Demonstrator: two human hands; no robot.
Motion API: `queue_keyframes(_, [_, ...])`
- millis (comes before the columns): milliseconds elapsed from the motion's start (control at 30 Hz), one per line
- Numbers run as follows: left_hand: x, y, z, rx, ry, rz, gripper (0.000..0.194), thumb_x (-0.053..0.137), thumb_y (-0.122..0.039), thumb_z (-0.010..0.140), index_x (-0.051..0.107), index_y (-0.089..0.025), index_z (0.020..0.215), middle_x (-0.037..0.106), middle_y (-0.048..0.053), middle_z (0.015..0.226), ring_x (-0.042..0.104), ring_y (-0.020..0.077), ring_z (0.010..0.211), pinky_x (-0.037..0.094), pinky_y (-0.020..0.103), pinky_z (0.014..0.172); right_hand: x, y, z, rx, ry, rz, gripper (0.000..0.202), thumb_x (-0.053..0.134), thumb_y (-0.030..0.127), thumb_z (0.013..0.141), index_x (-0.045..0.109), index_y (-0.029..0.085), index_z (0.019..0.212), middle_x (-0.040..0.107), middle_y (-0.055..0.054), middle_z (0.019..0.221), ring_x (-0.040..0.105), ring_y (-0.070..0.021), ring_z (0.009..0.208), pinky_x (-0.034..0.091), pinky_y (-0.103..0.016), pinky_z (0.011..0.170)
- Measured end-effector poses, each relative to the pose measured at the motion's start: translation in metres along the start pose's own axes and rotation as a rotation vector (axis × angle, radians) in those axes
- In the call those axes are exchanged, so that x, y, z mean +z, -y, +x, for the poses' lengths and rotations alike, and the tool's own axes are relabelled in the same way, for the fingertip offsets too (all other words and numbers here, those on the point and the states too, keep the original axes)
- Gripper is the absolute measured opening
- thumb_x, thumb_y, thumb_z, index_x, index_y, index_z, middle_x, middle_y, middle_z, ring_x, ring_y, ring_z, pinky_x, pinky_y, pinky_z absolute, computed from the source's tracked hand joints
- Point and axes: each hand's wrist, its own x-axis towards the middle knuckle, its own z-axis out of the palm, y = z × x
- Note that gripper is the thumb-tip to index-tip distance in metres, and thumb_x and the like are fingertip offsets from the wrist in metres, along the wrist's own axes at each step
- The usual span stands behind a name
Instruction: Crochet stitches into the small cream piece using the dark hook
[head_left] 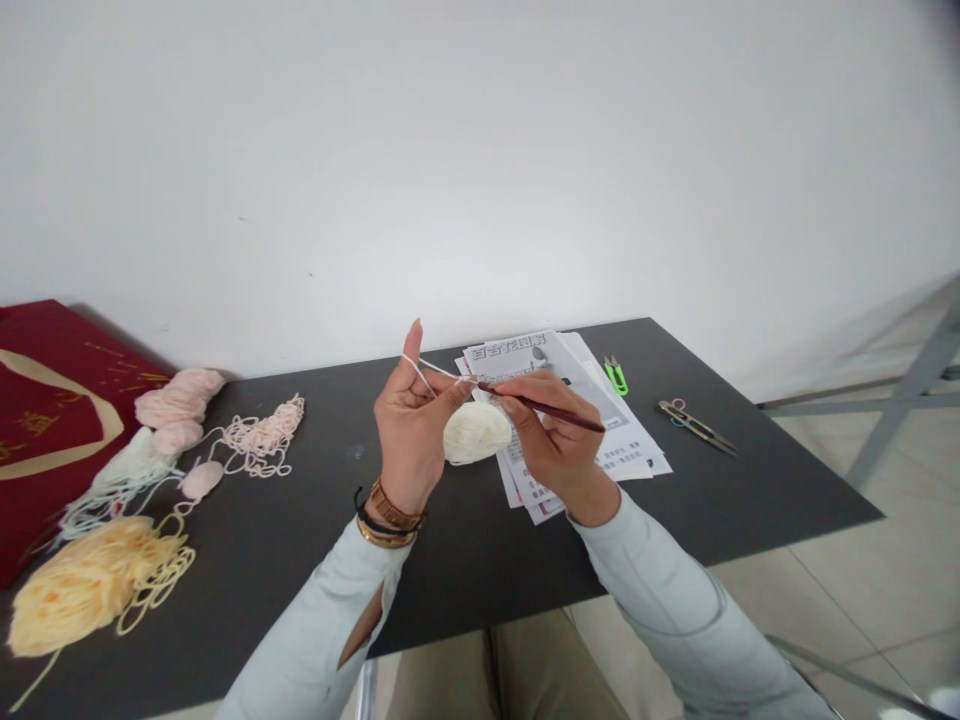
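My left hand (414,430) is raised above the black table, its index finger up with cream yarn (429,366) looped round it. Its thumb and another finger pinch the yarn near the hook's tip. A dark red crochet hook (562,412) lies in my right hand (555,430), whose fingers are closed round it, its tip meeting the yarn at the left fingertips. Between and behind the hands sits a cream yarn ball (475,433), partly on printed sheets (622,440).
Green snips (616,375) and metal thread scissors (697,428) lie on the right of the table (750,480). At the left are pink yarn (180,400), pale blue-white yarn (124,480), yellow yarn (90,580) and a red bag (45,400). A white wall stands behind.
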Motion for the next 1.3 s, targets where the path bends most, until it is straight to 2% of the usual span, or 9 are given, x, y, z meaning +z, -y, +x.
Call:
queue_keyframes(133, [0.002, 0.000, -0.002, -0.022, 0.008, 0.027, 0.085, 0.083, -0.011, 0.065, 0.050, -0.024, 0.142, 0.066, -0.007, 0.064, 0.059, 0.0057, 0.058, 0.050, 0.017, 0.061, -0.004, -0.002, 0.002, 0.104, -0.056, 0.020, 0.013, 0.062, 0.020, 0.089, 0.072, 0.026, 0.096, 0.073, -0.004, 0.086, 0.068, -0.0187, 0.078, 0.057, -0.035, 0.071])
queue_keyframes(300, [0.003, -0.002, -0.003, -0.070, 0.026, 0.040, 0.084, 0.083, -0.012, 0.065, 0.050, -0.022, 0.142, 0.066, -0.007, 0.064, 0.059, 0.0055, 0.057, 0.048, 0.016, 0.059, -0.007, -0.003, 0.004, 0.188, -0.068, 0.034, 0.008, 0.062, 0.025, 0.091, 0.070, 0.025, 0.092, 0.072, -0.002, 0.085, 0.069, -0.0169, 0.076, 0.057, -0.032, 0.069])
queue_keyframes(567, [0.002, -0.006, -0.002, -0.125, 0.056, 0.063, 0.084, 0.084, -0.013, 0.064, 0.051, -0.018, 0.141, 0.064, -0.007, 0.062, 0.060, 0.0064, 0.059, 0.049, 0.019, 0.062, -0.006, -0.002, 0.003, 0.155, -0.101, -0.025, 0.008, 0.062, 0.025, 0.091, 0.070, 0.025, 0.091, 0.072, -0.001, 0.082, 0.068, -0.0156, 0.069, 0.056, -0.031, 0.065])
queue_keyframes(867, [-0.001, -0.010, -0.002, -0.196, 0.082, 0.095, 0.088, 0.084, -0.015, 0.062, 0.049, -0.017, 0.143, 0.064, -0.006, 0.061, 0.056, 0.0064, 0.055, 0.045, 0.019, 0.058, -0.006, -0.002, 0.003, 0.159, -0.103, -0.052, 0.009, 0.061, 0.026, 0.092, 0.069, 0.026, 0.090, 0.068, 0.001, 0.075, 0.065, -0.0153, 0.063, 0.051, -0.031, 0.061])
queue_keyframes(1000, [-0.003, -0.011, 0.000, -0.220, 0.092, 0.106, 0.088, 0.084, -0.014, 0.060, 0.051, -0.017, 0.141, 0.065, -0.006, 0.061, 0.055, 0.0064, 0.054, 0.045, 0.019, 0.057, -0.006, -0.003, 0.004, 0.183, -0.143, -0.049, 0.011, 0.060, 0.031, 0.092, 0.067, 0.024, 0.086, 0.067, 0.001, 0.072, 0.064, -0.0153, 0.061, 0.051, -0.032, 0.059])
queue_keyframes(1300, [-0.005, -0.014, 0.002, -0.286, 0.182, 0.060, 0.085, 0.083, -0.010, 0.062, 0.050, -0.016, 0.141, 0.068, -0.004, 0.062, 0.059, 0.0084, 0.053, 0.048, 0.021, 0.054, -0.009, -0.008, 0.014, 0.334, -0.209, 0.171, 0.014, 0.065, 0.031, 0.089, 0.066, 0.022, 0.079, 0.061, 0.005, 0.058, 0.059, -0.0108, 0.048, 0.048, -0.025, 0.047])
